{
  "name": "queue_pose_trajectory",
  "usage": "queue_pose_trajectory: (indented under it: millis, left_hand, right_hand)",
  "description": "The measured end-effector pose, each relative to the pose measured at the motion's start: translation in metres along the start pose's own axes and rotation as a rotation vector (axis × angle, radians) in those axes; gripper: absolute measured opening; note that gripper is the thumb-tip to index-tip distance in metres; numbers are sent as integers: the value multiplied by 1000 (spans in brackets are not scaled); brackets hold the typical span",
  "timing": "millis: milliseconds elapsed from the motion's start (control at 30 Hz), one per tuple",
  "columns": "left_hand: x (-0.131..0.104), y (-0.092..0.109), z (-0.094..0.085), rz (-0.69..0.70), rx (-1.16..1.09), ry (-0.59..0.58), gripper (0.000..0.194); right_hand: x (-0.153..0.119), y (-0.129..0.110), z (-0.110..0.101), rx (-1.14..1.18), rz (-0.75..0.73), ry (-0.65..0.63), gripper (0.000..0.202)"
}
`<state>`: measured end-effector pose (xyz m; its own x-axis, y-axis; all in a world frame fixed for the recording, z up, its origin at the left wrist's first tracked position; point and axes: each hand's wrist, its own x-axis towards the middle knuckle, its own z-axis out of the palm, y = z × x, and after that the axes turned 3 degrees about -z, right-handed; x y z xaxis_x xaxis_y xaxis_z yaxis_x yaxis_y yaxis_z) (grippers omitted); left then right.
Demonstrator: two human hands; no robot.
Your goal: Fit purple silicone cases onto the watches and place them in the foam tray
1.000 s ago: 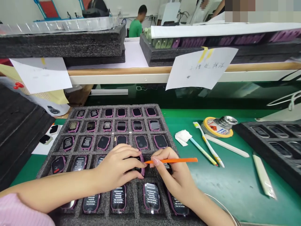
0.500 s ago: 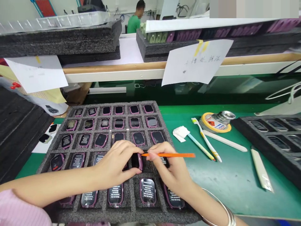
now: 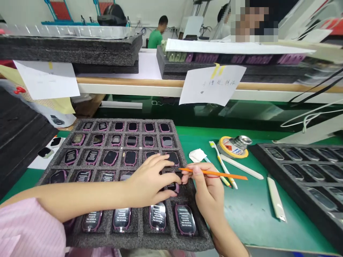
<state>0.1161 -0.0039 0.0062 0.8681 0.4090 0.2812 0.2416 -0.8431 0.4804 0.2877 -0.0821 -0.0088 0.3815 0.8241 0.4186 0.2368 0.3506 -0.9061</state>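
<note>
My left hand reaches across a grey foam tray, its thumb and forefinger closed about the edges of a purple-cased smartwatch. That watch is mostly covered by the fingers. Just to the right, my right hand pinches a thin orange stick, its pointed end directed left above the tray. Rows of purple smartwatches fill the compartments; some screens are dark, others show white text, like the watch in the front row.
Right of the tray lie a wad of white tissue, a toothbrush, a yellow tape roll with a metal-topped container and a pale-handled blade. Another watch tray stands far right. Beyond, a shelf carries foam trays; people are behind it.
My left hand has shifted right, from a tilted watch to one in the same row nearer the tray's right side. The orange stick has moved right with my right hand. The view has tilted up.
</note>
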Motion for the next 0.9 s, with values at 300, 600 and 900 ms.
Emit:
queue_pose_trajectory:
  millis: [300,600,900]
  left_hand:
    - [-9,-3,2,103,28,137,16]
    - [-10,-4,3,78,10,108,20]
    - [-3,21,-7,252,-9,118,15]
  right_hand:
    - [-7,10,1,-38,15,-109,23]
    - [-7,10,-1,-98,-31,-146,20]
    - [-5,11,1,-87,-23,-61,18]
